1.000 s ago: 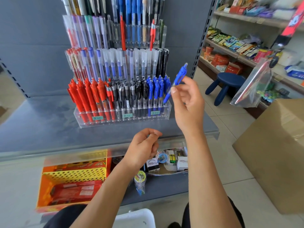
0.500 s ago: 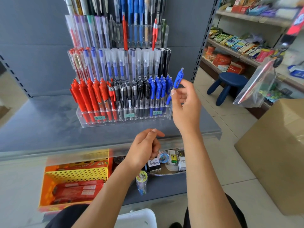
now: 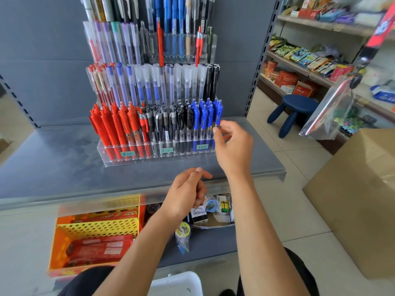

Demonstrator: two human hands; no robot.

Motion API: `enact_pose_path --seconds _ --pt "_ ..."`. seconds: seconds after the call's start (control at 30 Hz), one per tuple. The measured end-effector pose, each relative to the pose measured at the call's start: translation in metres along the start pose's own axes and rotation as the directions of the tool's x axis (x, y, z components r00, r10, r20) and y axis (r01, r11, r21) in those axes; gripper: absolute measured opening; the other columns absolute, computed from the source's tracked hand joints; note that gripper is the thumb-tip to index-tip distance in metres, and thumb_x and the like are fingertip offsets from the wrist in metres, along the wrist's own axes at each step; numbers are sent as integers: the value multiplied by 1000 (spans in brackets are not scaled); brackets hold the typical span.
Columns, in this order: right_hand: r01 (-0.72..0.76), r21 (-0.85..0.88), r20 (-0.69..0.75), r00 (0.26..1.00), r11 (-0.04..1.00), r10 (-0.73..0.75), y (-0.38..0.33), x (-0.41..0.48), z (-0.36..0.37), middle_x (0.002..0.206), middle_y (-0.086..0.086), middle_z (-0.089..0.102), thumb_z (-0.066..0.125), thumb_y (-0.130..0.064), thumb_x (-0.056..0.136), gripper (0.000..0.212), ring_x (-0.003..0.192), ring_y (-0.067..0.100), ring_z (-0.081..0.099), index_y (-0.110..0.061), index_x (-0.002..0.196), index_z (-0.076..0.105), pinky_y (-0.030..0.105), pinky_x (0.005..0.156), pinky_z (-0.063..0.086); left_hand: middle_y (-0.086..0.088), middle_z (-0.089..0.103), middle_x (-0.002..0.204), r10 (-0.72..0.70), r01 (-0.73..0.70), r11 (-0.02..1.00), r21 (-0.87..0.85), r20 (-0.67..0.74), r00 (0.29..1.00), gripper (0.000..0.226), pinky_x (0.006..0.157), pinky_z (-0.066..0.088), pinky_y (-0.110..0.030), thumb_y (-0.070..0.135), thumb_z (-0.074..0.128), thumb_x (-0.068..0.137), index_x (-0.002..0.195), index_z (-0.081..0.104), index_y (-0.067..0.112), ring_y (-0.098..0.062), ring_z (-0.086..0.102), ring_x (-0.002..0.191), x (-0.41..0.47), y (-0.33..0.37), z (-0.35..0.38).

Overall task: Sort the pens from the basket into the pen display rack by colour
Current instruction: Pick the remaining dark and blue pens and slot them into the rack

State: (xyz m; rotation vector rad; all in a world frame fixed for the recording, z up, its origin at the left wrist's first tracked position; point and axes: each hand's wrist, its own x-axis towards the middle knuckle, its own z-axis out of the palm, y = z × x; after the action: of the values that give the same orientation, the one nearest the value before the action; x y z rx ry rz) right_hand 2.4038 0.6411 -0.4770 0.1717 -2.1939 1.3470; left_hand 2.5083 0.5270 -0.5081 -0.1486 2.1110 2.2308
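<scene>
The single head view (wide-angle, edges bowed) looks forward and down, close to the pen display rack (image 3: pixel 145 161).

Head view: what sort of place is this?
Most likely a small stationery or general shop: a tiered pen display rack with price labels, and wall shelves stocked with packaged goods at the right.

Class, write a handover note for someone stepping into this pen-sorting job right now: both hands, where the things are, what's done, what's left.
Left hand: loosely curled, holds nothing.
Right hand: fingertips pinch a blue pen at the right end of the front row of the pen display rack.
Done: that pen stands upright beside the other blue pens; the front row runs red, black, blue.
Left: let go and fetch the next pen. The white container at the bottom edge may be the basket; its contents are out of view.
</scene>
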Motion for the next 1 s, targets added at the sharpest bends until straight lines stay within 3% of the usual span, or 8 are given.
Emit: enact_pose_path --seconds 0.17,0.33,0.5,0.7,0.8,0.87,0.93,1.0 --pt "-45 -54 -9 999 998 44 2 -3 1 98 -8 71 68 -27 93 16 90 16 64 -18 106 74 41 80 56 -1 44 55 7 -7 1000 1 1 1000 35 44 33 -24 24 33 111 104 62 4 -16 35 47 1 -1 0" --pt "-96 42 -56 994 994 99 2 -15 9 111 -8 47 70 -24 93 19 89 7 55 -19 111 67 29 83 52 -1 45 55 15 -15 1000 8 -16 1000 34 44 33 -24 23 35 110 103 62 5 -16 35 46 0 -1 1" --pt "-227 142 -32 972 963 234 -3 -22 10 120 -2 51 66 -26 95 34 97 9 58 -17 127 56 31 89 52 -2 47 57 44 -41 998 53 -59 997 30 45 34 -23 22 38 109 101 63 7 -14 38 47 -6 2 0" --pt "-356 48 128 929 933 348 -10 -26 7 133 4 59 64 -38 93 57 121 19 59 -14 143 51 42 105 48 2 52 57 166 -147 981 125 -164 972 22 49 40 -24 19 46 106 97 64 10 -13 45 50 -21 9 -22" --pt "-384 15 211 904 923 373 -12 -27 6 144 2 57 61 -49 88 68 132 23 55 -17 147 48 46 111 45 1 57 57 312 -235 936 260 -308 899 16 52 45 -28 19 53 103 93 65 15 -13 51 50 -32 14 -42" --pt "-398 4 240 891 917 385 -12 -28 4 153 1 49 65 -41 93 70 140 22 48 -16 154 39 45 117 39 4 62 66 460 -308 871 383 -413 786 4 54 48 -28 23 62 99 96 63 20 -12 57 56 -39 18 -60" --pt "-396 -9 252 888 918 385 -10 -27 3 156 2 46 68 -37 93 74 141 22 46 -17 157 34 44 117 38 6 62 84 596 -324 777 540 -463 656 21 60 51 -25 27 71 92 107 58 23 -8 60 69 -43 23 -82" --pt "-400 -8 261 884 916 388 -9 -27 2 159 1 41 70 -36 93 78 142 23 44 -20 158 30 42 117 38 3 54 108 665 -306 716 628 -480 572 46 73 53 -21 26 80 85 122 52 21 -5 58 90 -42 26 -105"
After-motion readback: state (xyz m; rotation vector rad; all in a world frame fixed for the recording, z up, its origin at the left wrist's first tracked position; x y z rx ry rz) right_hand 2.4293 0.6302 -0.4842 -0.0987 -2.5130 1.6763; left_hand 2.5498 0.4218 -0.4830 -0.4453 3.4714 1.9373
